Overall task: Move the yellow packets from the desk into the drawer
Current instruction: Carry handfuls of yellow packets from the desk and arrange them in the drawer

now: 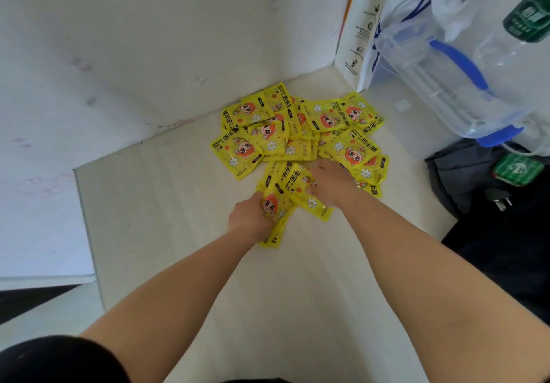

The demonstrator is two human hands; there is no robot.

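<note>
Looks early: yellow packets [297, 132] all heaped on table [178, 233] nr back corner; left hand [250, 217] grips a small bunch, right hand [330, 184] curls fingers over more; drawer out of view, nothing visibly stowed.

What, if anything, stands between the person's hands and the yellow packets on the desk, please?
Nothing visible does. The left hand grips a bunch of yellow packets at the pile's near edge, and the right hand grasps packets beside it. The drawer is out of view, so that path cannot be judged.
</note>
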